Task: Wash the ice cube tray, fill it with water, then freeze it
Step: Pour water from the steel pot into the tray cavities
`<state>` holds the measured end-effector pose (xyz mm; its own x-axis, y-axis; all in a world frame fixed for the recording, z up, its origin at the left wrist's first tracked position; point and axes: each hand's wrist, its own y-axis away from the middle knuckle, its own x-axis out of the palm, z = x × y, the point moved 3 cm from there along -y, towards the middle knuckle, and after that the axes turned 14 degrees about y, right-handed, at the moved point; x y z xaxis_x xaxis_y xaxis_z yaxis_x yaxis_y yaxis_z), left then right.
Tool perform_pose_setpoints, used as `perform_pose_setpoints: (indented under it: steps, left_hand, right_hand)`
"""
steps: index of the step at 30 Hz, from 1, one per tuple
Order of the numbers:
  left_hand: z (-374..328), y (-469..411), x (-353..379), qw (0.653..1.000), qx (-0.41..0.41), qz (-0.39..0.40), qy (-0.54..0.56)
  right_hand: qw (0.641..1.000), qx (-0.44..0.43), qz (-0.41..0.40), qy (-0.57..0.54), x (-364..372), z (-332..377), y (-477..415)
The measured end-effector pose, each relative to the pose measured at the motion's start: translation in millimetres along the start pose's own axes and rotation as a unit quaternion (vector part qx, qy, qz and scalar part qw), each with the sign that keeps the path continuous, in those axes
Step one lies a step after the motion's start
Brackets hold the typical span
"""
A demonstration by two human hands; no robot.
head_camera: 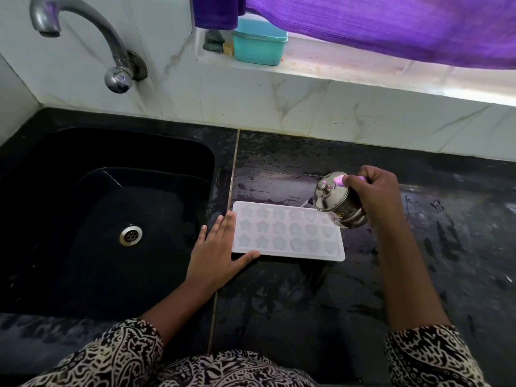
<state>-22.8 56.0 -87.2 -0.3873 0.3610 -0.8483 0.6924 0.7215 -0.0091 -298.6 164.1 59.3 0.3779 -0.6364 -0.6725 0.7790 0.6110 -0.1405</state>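
- Head view: right hand fingers curled round a small steel pot, tipped, thin stream of water going into a far-row cell.
- left hand fingers straight and flat, bracing the tray edge nearest the sink.
- ice cube tray lies flat on the wet tabletop, just right of the sink.
- tray looks light, thin, probably flexy; once full, lift by both short ends and keep it level.
- cell fill levels: can't tell.

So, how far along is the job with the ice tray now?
Washing looks done: the ice cube tray lies on the wet counter, not in the sink. Filling is in hand: the right hand tips a steel pot and water runs into a far cell, while the left hand steadies the tray's edge. Freezing is left.
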Motion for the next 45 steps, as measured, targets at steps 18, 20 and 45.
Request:
perform_pose_setpoints:
  steps: [18, 20, 45]
  left_hand:
    - [-1, 1, -1, 1.000, 0.003, -0.005, 0.016]
    - [-1, 1, -1, 1.000, 0.001, -0.004, 0.016]
    - [-5, 3, -4, 1.000, -0.003, 0.003, 0.012]
  right_hand:
    - [0.997, 0.014, 0.012, -0.069, 0, -4, -2]
    - [0.994, 0.033, 0.011, -0.101, 0, -8, -2]
    - [0.997, 0.044, -0.017, -0.063, -18, -37, 2]
